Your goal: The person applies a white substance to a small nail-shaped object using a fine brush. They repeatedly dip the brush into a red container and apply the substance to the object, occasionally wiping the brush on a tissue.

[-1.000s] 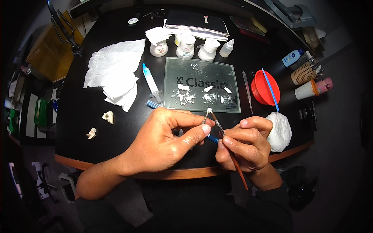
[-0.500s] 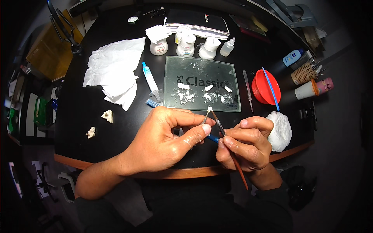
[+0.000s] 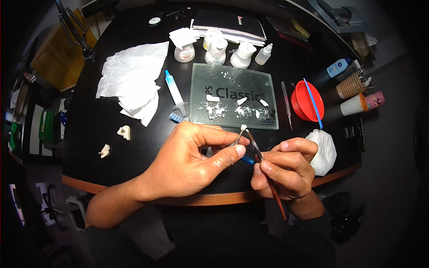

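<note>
My left hand (image 3: pixel 196 161) pinches a thin metal holder (image 3: pixel 238 138) with a small white piece (image 3: pixel 243 127) on its tip. My right hand (image 3: pixel 286 172) grips a brush with a reddish wooden handle (image 3: pixel 276 201); its tip is at or very near the white piece, too small to tell whether touching. A blue cylindrical object (image 3: pixel 248 159) lies partly hidden between my hands. Just beyond them is a glass slab (image 3: pixel 232 78) bearing white paste (image 3: pixel 212 109) in several smears and lumps.
White jars (image 3: pixel 216 53), a dropper bottle (image 3: pixel 264 54) and a notebook (image 3: pixel 228 24) are behind the slab. Tissues (image 3: pixel 125 80), a syringe (image 3: pixel 175 89) and two cast models (image 3: pixel 124 132) lie left. A red bowl (image 3: pixel 301 105), a white wad (image 3: pixel 324 152) and cups (image 3: pixel 351 106) are right.
The view has shifted very slightly. My hands keep almost the same pose, and the brush tip has moved a little to the right beside the white piece.
</note>
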